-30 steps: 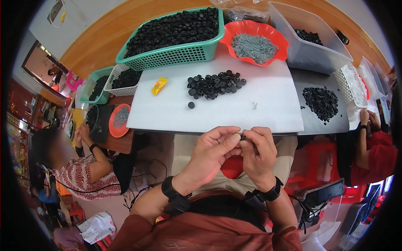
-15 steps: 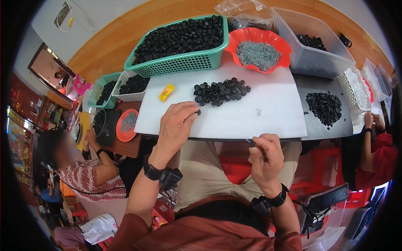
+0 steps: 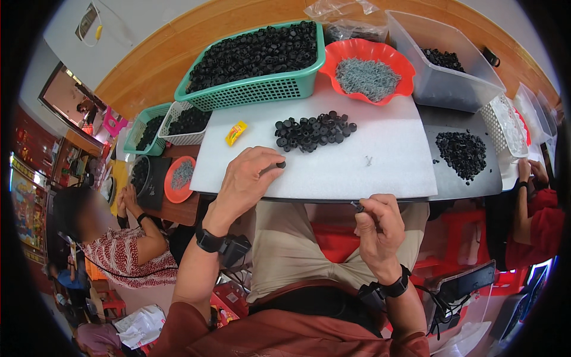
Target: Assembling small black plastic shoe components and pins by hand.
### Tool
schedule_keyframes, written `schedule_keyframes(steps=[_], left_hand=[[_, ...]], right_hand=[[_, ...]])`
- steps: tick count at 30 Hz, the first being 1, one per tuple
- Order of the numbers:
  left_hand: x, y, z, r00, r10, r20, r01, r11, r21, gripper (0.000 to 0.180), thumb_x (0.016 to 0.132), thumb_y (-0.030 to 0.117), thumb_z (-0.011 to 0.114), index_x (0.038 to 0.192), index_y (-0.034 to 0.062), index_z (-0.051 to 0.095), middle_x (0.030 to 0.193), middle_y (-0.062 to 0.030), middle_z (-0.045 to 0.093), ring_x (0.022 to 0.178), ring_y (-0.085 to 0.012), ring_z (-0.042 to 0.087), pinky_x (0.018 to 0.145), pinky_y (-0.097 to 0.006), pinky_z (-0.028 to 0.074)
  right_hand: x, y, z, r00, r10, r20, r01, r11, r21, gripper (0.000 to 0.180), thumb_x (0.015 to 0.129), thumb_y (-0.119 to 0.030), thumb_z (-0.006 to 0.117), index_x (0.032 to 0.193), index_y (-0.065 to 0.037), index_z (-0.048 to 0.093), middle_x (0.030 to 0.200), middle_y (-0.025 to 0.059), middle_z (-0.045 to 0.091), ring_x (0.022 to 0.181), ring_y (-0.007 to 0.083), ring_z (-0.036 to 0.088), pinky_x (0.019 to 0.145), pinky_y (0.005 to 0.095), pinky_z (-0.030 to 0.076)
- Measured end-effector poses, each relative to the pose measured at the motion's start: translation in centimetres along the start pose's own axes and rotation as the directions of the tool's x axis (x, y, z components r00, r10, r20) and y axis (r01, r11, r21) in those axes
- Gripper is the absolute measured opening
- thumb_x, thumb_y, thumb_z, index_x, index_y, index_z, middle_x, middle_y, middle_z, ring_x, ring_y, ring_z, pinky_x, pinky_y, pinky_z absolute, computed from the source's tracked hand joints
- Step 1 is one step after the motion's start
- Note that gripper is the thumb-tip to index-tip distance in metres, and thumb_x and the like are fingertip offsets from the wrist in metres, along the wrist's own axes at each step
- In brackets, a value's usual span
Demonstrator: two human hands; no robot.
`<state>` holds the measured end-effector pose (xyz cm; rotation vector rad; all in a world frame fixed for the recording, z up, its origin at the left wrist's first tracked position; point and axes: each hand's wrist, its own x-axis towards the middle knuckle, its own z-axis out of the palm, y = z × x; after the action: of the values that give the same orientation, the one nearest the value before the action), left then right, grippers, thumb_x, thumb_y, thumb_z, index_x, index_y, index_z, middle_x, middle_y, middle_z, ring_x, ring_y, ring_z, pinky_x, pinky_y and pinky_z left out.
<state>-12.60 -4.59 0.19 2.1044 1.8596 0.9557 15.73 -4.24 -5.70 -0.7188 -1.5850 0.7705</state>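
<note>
My left hand (image 3: 247,178) pinches a small round black plastic cap (image 3: 281,165) over the near part of the white foam sheet (image 3: 333,178). Past it lies a loose heap of similar black caps (image 3: 314,132). Just off the sheet's front edge, above my lap, my right hand (image 3: 380,223) is closed, thumb against fingers, on a small black plastic piece (image 3: 357,206). A thin metallic bit seems to stick out of that piece, too small to make out. A couple of loose grey screws (image 3: 368,160) rest on the sheet between the hands.
Behind the sheet stand a green basket (image 3: 256,91) of black caps, a red scalloped bowl (image 3: 404,71) of grey screws and a clear bin (image 3: 452,89). Small black parts (image 3: 461,154) are heaped on a dark board at right. A yellow packet (image 3: 236,132) lies left. People sit on both sides.
My left hand has shifted slightly down and left, its cap still between the fingertips. The right hand has dropped a touch, keeping its piece. The heap of caps looks unchanged.
</note>
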Motion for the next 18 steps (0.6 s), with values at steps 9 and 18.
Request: schedule_keyframes(steps=[9,18], left_hand=[[-0.1,0.0,0.1,1.000,0.003,0.026,0.000,0.994,-0.112,0.019,0.086,0.003,0.076,0.105,-0.0002,0.076,0.109,-0.0137,0.075,0.101,-0.0260,0.070,0.091,-0.035,0.054],[-1.1,1.2,1.8,0.960,-0.252,0.125,0.271,0.709,-0.651,0.014,0.093,0.000,0.073,0.107,-0.0040,0.076,0.108,-0.0112,0.074,0.093,-0.0181,0.072,0.086,-0.029,0.058]], right_hand=[[0.1,0.0,0.0,1.000,0.019,0.010,-0.019,1.000,0.015,0.021,0.093,-0.003,0.075,0.112,0.002,0.068,0.099,0.0115,0.062,0.071,0.0146,0.053,0.059,0.0259,0.044],[0.8,-0.2,0.1,1.000,0.018,0.021,-0.019,0.999,0.044,0.022,0.092,-0.001,0.075,0.113,0.002,0.068,0.100,0.0114,0.062,0.073,0.0147,0.055,0.061,0.0264,0.045]])
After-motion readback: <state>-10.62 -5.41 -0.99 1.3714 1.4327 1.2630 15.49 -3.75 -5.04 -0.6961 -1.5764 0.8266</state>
